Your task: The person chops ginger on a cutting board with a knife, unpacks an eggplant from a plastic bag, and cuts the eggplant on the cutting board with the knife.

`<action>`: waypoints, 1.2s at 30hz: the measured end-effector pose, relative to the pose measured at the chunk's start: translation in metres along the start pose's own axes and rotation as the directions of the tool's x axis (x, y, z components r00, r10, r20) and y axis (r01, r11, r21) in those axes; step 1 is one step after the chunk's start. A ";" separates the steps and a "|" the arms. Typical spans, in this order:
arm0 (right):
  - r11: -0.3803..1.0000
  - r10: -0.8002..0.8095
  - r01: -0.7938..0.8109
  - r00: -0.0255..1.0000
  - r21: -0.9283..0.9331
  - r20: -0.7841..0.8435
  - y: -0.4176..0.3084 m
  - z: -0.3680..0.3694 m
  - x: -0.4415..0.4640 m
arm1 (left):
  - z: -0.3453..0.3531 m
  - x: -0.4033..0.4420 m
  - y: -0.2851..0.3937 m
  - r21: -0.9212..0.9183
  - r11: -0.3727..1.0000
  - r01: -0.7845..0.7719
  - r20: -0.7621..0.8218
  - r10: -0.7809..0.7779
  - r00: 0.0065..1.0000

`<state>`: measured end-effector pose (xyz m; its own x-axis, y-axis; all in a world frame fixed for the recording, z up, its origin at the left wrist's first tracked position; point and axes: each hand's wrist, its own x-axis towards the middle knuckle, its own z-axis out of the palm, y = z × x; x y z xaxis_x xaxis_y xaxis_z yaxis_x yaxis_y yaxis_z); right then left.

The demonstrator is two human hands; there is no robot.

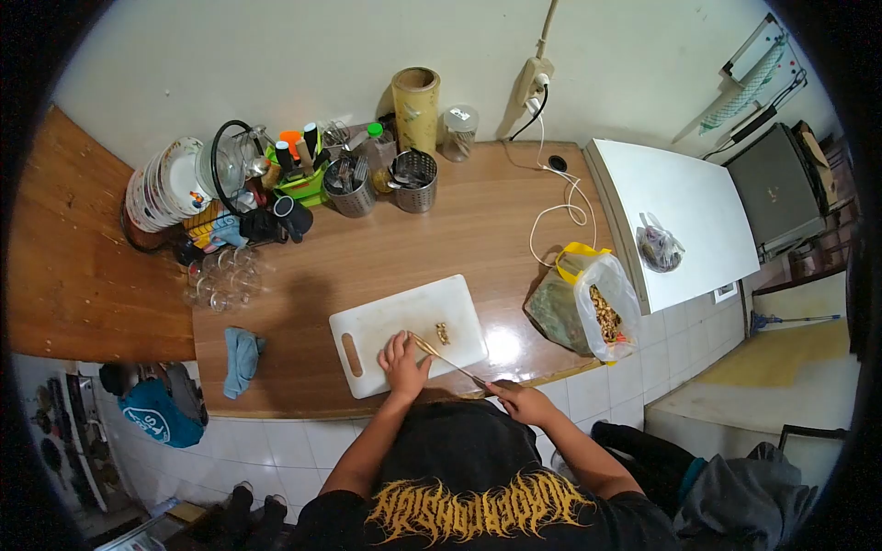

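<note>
A white cutting board (404, 313) with a handle slot lies at the near edge of the wooden table. My left hand (402, 366) rests on it, fingers bent and gathered at a slim light-brown food piece (423, 344); its exact kind is too small to make out. In my right hand (521, 403), just off the board's near right corner, is the handle of a knife (467, 373). Its thin blade points left across the board, against the brown piece. Small chopped brown pieces (443, 332) lie just beyond the blade.
At right, a plastic bag (613, 275) holds brown pieces beside a white chest-like surface (675, 184). A blue cloth (243, 361) and upturned glasses (223, 277) are at left. Behind stand a plate rack (165, 188), cutlery holders (415, 186) and a white cable (542, 223).
</note>
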<state>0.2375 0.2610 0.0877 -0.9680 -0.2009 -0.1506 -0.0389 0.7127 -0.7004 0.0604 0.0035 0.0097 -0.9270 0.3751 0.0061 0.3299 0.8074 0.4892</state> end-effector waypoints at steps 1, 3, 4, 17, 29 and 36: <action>0.999 -0.045 0.045 0.998 0.002 -0.042 0.002 0.001 -0.002 | 0.001 0.000 0.000 -0.006 1.000 -0.001 -0.006 0.001 1.000; 0.999 -0.029 0.029 0.999 0.015 -0.015 0.004 0.002 0.001 | 0.002 0.000 0.000 -0.015 1.000 0.000 -0.010 0.000 1.000; 1.000 -0.013 0.012 1.000 0.028 0.010 0.003 0.002 0.002 | 0.001 -0.001 0.000 -0.020 1.000 0.000 -0.013 0.000 1.000; 0.988 0.156 -0.155 0.978 -0.017 0.136 0.002 0.006 0.011 | 0.004 0.000 -0.001 -0.013 1.000 -0.010 -0.027 0.010 1.000; 0.985 0.170 -0.173 0.972 0.007 0.162 0.009 0.013 0.007 | 0.004 0.000 -0.001 -0.039 0.999 -0.026 -0.064 0.024 0.998; 0.999 0.049 -0.049 0.999 0.022 0.025 0.003 0.003 -0.011 | 0.004 -0.001 0.001 -0.018 1.000 -0.005 -0.034 0.004 0.999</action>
<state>0.2484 0.2627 0.0851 -0.9622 -0.1826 -0.2019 0.0143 0.7066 -0.7074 0.0622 0.0062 0.0068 -0.9311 0.3627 0.0382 0.3312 0.7970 0.5050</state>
